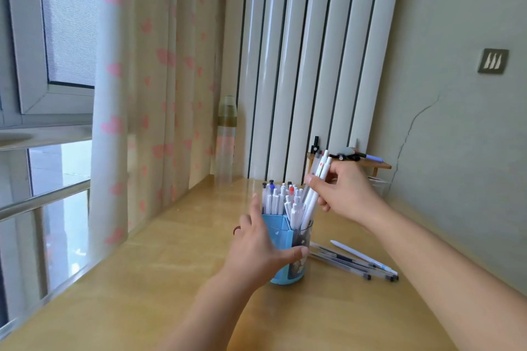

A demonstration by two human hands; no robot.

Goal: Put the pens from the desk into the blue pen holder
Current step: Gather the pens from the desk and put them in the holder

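Several white plastic pens (315,191) were pinched in the right hand (349,194), tips entering the blue plastic pen holder (281,236), which the left hand (261,248) gripped, seemingly to steady it.

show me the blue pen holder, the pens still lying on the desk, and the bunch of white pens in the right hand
Blue plastic pen holder (278,232): head view, on its upper blue wall.
Loose pens lying on the wooden desk (352,261): head view, mid-barrels.
Bunch of white pens in the right hand (312,199): head view, barrels below the fingers.
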